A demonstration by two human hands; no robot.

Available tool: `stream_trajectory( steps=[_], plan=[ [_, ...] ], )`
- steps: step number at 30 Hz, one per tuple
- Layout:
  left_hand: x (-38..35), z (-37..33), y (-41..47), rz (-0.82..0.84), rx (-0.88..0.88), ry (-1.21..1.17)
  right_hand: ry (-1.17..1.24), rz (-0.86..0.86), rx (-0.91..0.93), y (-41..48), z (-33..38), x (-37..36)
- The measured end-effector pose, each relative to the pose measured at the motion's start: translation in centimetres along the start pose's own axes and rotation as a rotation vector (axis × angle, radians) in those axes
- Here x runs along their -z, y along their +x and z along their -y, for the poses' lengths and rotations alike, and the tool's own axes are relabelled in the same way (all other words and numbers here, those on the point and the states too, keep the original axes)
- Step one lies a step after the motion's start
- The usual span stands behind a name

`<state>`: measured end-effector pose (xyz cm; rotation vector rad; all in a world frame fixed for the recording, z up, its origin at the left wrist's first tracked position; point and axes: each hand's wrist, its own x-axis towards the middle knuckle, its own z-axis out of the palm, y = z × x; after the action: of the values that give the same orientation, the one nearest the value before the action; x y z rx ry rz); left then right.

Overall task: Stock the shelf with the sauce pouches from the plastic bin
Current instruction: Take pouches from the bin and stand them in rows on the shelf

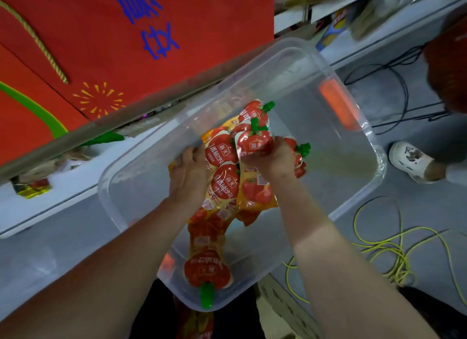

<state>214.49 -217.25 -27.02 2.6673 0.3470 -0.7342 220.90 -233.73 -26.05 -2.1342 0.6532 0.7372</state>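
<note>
Tomato sauce pouches (225, 184) lie heaped in the middle of a clear plastic bin (353, 177), red-and-yellow packs with green screw caps, one more lying apart near the bin's closer end with its cap toward the wall. Both hands are down inside the bin. The right hand (274, 158) is clenched around the upper part of a pouch (255, 144), its cap pointing away from the person, probably so several packs can be lifted together by their stiffer tops. The left hand (189, 172) rests against the side of the heap with fingers curled into it, seemingly steadying or gathering; whether it actually grips a pouch I cannot tell. A white shelf ledge (63, 187) runs just beside the bin, under a red printed bag (113, 48), close enough that gathered pouches need only a short carry. Yellow cable (394, 247) trails on the floor nearby.
</note>
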Motion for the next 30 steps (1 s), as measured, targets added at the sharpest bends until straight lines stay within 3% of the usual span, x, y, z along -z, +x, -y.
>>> stream_trajectory(
  steps=[4,7,11,15,21,30],
  plan=[
    [1.2,0.0,0.3,0.042,0.062,0.130,0.190,-0.054,-0.018,-0.1,-0.4,1.0],
    [1.8,0.0,-0.4,0.022,0.027,0.125,0.175,0.035,-0.017,-0.5,-0.9,1.1],
    [2.1,-0.1,-1.7,0.065,0.048,-0.163,0.176,0.140,-0.009,-1.2,-1.5,0.9],
    [3.3,-0.8,-3.4,0.122,0.052,-0.334,0.366,0.124,0.023,-3.0,-0.4,2.2],
    [8.2,-1.1,-8.2,0.094,0.058,-0.867,0.632,0.135,0.031,-8.9,2.4,5.0],
    [18.7,5.1,-18.6,-0.009,0.048,-1.083,0.647,0.116,0.230,-23.5,9.8,5.9]
  ],
)
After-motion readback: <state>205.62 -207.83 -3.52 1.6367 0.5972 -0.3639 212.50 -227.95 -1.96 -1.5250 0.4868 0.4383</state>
